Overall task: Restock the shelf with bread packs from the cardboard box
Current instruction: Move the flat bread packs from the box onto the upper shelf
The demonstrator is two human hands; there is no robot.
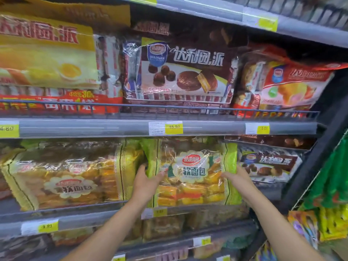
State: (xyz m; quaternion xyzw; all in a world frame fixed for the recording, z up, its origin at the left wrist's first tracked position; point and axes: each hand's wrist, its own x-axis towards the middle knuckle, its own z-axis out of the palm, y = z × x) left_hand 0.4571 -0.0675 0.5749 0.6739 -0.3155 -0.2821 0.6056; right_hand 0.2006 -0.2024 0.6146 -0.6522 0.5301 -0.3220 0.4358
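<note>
The shelf (105,205) carries a wire rail along its front edge, and above it a higher tier displays a chocolate pie pack (180,72) beside a yellow pie pack (47,53). On the shelf a bread pack (192,174) stands upright with green side edges (its label faces outward), just beside a second bread pack (64,176) that lies to its left and leans back. The left hand (146,182) grips the bread pack's left edge with thumb in front and fingers wrapped behind, while the right hand (238,176) presses against its right edge, fingers together along the side.
</note>
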